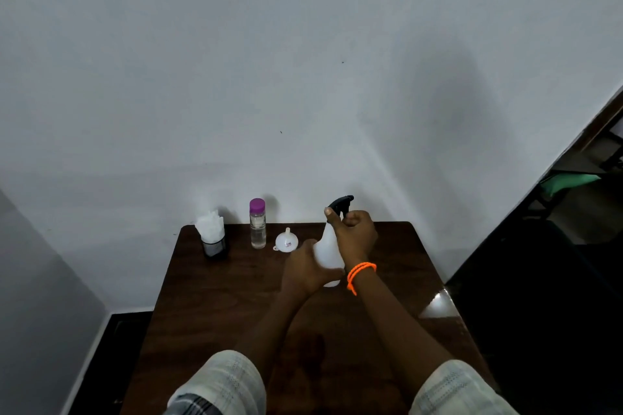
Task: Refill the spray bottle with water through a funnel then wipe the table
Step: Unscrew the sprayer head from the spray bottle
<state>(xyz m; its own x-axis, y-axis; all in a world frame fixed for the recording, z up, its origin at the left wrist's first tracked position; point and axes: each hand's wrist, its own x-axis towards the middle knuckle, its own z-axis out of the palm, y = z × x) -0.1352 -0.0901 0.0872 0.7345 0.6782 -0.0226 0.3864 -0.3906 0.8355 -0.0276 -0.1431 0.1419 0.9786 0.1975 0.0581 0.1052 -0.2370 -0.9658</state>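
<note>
With the left hand [308, 268] clamped round the body of the spray bottle [328, 246] standing mid-table [209, 307] and the right hand [354, 232] closed on its collar, hold the base still and turn only the black sprayer head [341, 204], keeping it upright beside the funnel [286, 241].

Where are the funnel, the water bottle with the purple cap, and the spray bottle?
funnel [287, 241]: head view, on its white bowl, spout pointing up.
water bottle [258, 229]: head view, on its clear body below the purple cap.
spray bottle [327, 246]: head view, on its white body between the two hands.
</note>
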